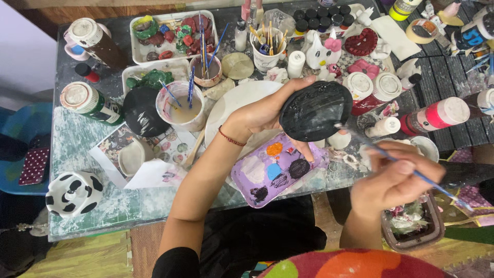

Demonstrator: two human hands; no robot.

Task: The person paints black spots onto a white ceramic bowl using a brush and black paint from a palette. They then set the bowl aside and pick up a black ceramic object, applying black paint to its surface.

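The left hand [262, 110] grips a black oval piece [315, 110], thumb on its upper rim and fingers curled beneath, holding it tilted above the table [77, 139] near centre. The right hand [396, 177] is closed in a pinch around a thin blue brush [411, 172]; the brush tip touches the piece's edge at about 4 o'clock.

Directly under the piece, at 7 o'clock from it, lies a purple palette [272, 172] with orange, blue, white and black dabs. A white plate [231, 105] sits behind the left wrist. At 9 o'clock from the plate stands a cup of cloudy water [181, 105] with brushes in it, just beside a black disc [141, 110]. A cup of brushes [267, 49] stands at 12 o'clock from the piece, with paint jars [321, 18] beyond. Capped paint bottles [435, 114] crowd the 3 o'clock side, close to the brush hand. A black-and-white spotted figurine [72, 193] stands well apart at the table's 8 o'clock corner.
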